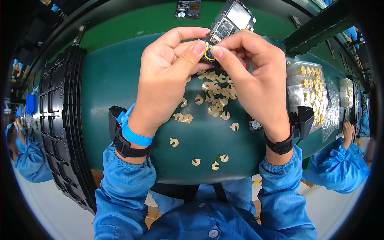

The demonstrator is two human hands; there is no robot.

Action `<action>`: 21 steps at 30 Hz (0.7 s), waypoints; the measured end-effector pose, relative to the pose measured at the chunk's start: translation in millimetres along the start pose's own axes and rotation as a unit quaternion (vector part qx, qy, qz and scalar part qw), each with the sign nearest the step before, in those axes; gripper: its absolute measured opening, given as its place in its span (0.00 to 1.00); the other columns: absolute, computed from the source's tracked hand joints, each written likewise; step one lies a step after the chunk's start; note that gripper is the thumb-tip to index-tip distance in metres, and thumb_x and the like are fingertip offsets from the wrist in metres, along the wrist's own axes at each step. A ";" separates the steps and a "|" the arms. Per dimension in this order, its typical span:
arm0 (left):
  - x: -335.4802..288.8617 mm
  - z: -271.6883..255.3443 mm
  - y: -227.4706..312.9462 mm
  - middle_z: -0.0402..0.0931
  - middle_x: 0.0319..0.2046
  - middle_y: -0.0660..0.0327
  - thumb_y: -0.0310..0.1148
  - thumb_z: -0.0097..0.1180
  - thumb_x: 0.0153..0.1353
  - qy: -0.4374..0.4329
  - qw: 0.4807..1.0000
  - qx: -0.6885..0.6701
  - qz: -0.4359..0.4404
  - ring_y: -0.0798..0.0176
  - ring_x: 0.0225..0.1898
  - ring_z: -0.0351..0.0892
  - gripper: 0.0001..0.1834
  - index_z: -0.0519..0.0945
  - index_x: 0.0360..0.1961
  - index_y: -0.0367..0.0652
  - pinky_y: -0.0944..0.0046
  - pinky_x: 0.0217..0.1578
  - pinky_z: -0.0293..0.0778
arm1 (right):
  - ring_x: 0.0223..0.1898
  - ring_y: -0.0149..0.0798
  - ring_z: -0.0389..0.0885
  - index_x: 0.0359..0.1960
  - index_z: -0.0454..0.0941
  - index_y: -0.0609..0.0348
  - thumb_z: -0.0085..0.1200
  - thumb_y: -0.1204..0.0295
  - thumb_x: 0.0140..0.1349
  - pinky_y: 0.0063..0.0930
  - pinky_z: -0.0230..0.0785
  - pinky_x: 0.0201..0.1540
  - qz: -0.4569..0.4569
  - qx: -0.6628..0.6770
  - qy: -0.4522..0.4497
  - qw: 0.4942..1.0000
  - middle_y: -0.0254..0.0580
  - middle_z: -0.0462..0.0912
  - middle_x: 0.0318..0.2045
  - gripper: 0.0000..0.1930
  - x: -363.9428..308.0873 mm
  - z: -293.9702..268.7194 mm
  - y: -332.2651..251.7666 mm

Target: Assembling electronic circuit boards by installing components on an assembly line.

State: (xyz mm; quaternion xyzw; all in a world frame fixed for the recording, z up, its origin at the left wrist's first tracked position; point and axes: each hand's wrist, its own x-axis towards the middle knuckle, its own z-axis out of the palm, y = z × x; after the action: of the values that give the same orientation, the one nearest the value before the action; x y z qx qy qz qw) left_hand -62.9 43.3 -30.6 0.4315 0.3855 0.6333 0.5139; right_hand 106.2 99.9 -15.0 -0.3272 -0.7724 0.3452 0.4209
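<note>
Both my hands meet over the upper middle of the green mat, at a circuit board (230, 25) with a silver shield and bare electronic parts. My left hand (163, 78) grips the board's lower end between thumb and fingers. A round coin cell with a yellow rim (209, 54) sits at that end, between my two thumbs. My right hand (258, 76) is closed at the board's right edge, its thumb tip against the cell; the other fingertips are partly hidden. Beneath my hands lie several beige C-shaped backing pieces (216, 90), loosely heaped, with some scattered nearer me.
Clear blister trays of yellow-rimmed cells (314, 94) stand to the right. Stacked black trays (60, 108) line the left edge. Another board (188, 10) lies at the back, and a green metal bar (320, 32) juts in. Co-workers' blue sleeves (338, 166) show at both sides.
</note>
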 end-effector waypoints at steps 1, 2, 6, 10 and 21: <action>-0.2 0.3 -0.5 0.85 0.47 0.50 0.28 0.52 0.77 0.003 1.000 -0.001 -0.001 0.63 0.49 0.86 0.18 0.73 0.62 0.28 0.64 0.53 0.83 | 0.28 0.19 0.75 0.35 0.83 0.68 0.64 0.77 0.66 0.15 0.67 0.32 -0.004 -0.011 0.002 1.000 0.29 0.81 0.26 0.05 -0.2 0.1 -0.7; -0.6 1.0 0.4 0.85 0.47 0.50 0.28 0.52 0.77 0.003 1.000 -0.001 -0.002 0.63 0.49 0.86 0.18 0.73 0.62 0.28 0.64 0.53 0.83 | 0.28 0.19 0.76 0.35 0.83 0.68 0.64 0.78 0.66 0.15 0.67 0.32 -0.009 -0.022 0.005 1.000 0.29 0.82 0.26 0.05 -0.3 0.3 -1.2; -1.5 3.0 4.0 0.85 0.49 0.49 0.25 0.53 0.75 0.016 1.000 0.015 0.003 0.62 0.50 0.86 0.18 0.73 0.62 0.27 0.64 0.53 0.83 | 0.28 0.19 0.77 0.34 0.84 0.68 0.65 0.78 0.65 0.15 0.68 0.32 0.008 -0.017 0.010 1.000 0.30 0.83 0.26 0.04 0.2 1.0 -2.3; -1.0 4.0 3.3 0.85 0.50 0.47 0.22 0.54 0.73 0.014 1.000 0.006 0.012 0.61 0.50 0.86 0.19 0.73 0.62 0.27 0.64 0.52 0.84 | 0.29 0.19 0.79 0.36 0.86 0.69 0.66 0.79 0.65 0.14 0.70 0.33 0.025 0.008 0.006 1.000 0.32 0.85 0.27 0.04 -0.3 -1.9 -2.3; -2.7 4.9 3.7 0.84 0.50 0.46 0.20 0.54 0.72 0.027 0.999 0.025 0.023 0.61 0.48 0.87 0.18 0.74 0.61 0.25 0.65 0.49 0.86 | 0.32 0.21 0.83 0.35 0.86 0.70 0.66 0.81 0.65 0.13 0.74 0.35 0.046 0.048 0.000 0.998 0.36 0.87 0.30 0.03 -0.4 -1.8 -0.2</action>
State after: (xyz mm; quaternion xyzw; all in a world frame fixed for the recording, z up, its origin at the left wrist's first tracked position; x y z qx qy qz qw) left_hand -59.2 40.2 -25.9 0.4358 0.4049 0.6466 0.4776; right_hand 107.9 99.9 -14.2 -0.3414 -0.7392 0.4011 0.4198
